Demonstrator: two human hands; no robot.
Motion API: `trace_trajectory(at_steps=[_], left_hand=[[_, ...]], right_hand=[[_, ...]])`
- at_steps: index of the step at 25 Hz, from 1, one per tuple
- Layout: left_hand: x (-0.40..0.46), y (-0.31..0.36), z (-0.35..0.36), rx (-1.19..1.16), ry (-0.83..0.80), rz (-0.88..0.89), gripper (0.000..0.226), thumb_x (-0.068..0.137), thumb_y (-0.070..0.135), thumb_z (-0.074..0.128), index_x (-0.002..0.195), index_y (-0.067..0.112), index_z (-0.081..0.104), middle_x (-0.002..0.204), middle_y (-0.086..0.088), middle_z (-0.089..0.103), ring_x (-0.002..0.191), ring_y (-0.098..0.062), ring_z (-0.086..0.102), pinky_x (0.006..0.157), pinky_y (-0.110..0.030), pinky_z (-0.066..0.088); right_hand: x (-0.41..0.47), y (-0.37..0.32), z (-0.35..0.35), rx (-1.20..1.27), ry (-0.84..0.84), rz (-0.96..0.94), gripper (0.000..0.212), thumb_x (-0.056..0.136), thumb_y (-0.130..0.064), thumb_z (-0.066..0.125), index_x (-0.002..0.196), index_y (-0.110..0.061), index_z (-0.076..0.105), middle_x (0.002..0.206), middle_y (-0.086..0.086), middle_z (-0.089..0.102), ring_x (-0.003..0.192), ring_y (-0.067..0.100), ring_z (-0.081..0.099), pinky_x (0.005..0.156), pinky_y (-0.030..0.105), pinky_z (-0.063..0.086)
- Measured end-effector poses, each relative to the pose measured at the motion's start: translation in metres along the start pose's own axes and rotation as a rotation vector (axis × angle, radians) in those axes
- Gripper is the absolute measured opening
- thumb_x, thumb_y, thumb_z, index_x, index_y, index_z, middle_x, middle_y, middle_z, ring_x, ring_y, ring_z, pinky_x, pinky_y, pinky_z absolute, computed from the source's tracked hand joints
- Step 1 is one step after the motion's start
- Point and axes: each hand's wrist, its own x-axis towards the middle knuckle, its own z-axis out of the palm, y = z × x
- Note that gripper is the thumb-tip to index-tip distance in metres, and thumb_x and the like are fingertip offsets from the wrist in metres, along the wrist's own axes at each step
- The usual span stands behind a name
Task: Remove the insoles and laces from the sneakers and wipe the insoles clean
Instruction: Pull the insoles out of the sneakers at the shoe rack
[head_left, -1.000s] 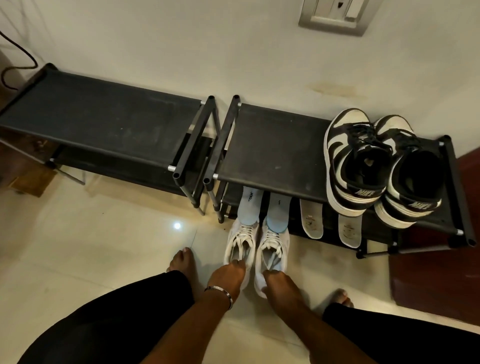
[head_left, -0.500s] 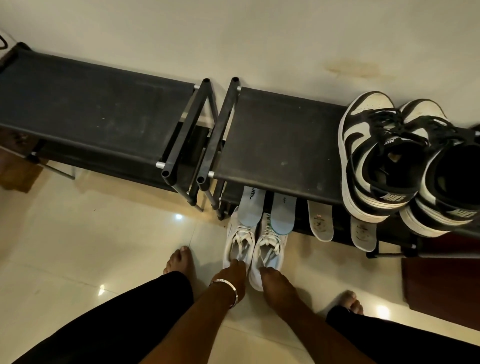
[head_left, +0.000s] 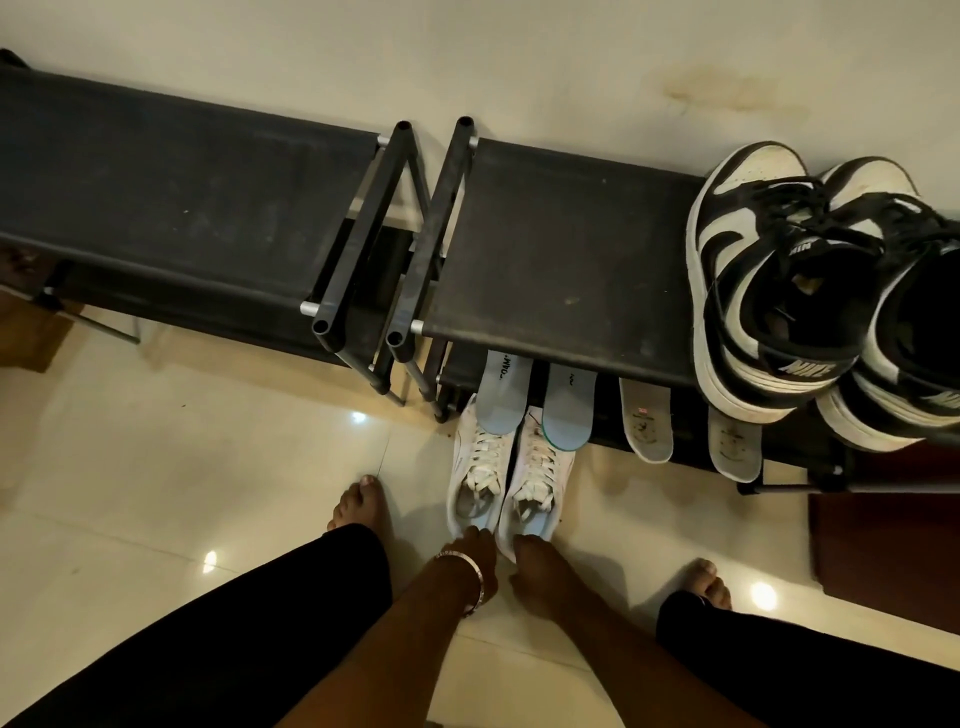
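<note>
The toes of the white sneakers on the floor lie hidden under two blue insoles leaning from the rack, while the left hand and right hand each curl onto a heel, fingers mostly out of sight.

Glossy floor tiles mirror lights; matt black fabric shelves on metal tubes; white leather-look sneakers, cloth laces.
</note>
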Motion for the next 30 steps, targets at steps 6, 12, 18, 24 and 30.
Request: trace_trajectory(at_steps=[6,12,18,24,30], left_hand=[[0.09,-0.037,0.036,-0.065,0.18,0.096,0.054,0.089,0.036,0.057,0.138,0.022,0.04,0.128,0.002,0.045,0.117,-0.033,0.052,0.1,-0.052,0.042],[-0.088,0.05,-0.063,-0.052,0.318,0.196,0.043,0.093,0.023,0.049,0.136,0.014,0.046,0.138,-0.01,0.051,0.128,-0.029,0.047,0.108,-0.039,0.036],[-0.138,0.098,-0.107,0.043,0.52,0.371,0.039,0.093,0.024,0.051,0.132,0.019,0.051,0.132,-0.006,0.057,0.115,-0.029,0.057,0.094,-0.037,0.047],[-0.188,0.157,-0.162,0.117,0.755,0.579,0.034,0.094,0.023,0.047,0.126,0.021,0.055,0.126,-0.003,0.059,0.108,-0.026,0.059,0.09,-0.039,0.048],[-0.212,0.214,-0.201,0.183,0.896,0.628,0.043,0.093,0.022,0.055,0.135,0.019,0.046,0.134,-0.001,0.049,0.101,-0.027,0.061,0.082,-0.039,0.051]], right_hand=[[-0.031,-0.016,-0.032,-0.001,0.166,-0.029,0.056,0.095,-0.012,0.05,0.149,-0.009,0.035,0.148,0.01,0.043,0.137,0.024,0.041,0.111,0.025,0.028],[-0.085,-0.025,-0.076,0.001,0.264,-0.019,0.044,0.088,-0.021,0.056,0.131,-0.012,0.054,0.128,0.011,0.058,0.116,0.028,0.057,0.098,0.033,0.045],[-0.146,-0.028,-0.135,-0.078,0.466,0.021,0.046,0.092,-0.023,0.057,0.136,-0.017,0.046,0.133,0.006,0.054,0.119,0.025,0.056,0.094,0.035,0.048],[-0.2,-0.023,-0.197,-0.104,0.711,0.03,0.045,0.093,-0.024,0.058,0.135,-0.016,0.045,0.127,0.005,0.056,0.111,0.025,0.058,0.087,0.037,0.052],[-0.237,-0.006,-0.261,-0.188,1.004,0.022,0.035,0.09,-0.018,0.058,0.124,-0.015,0.052,0.117,0.003,0.058,0.096,0.023,0.061,0.071,0.031,0.049]])
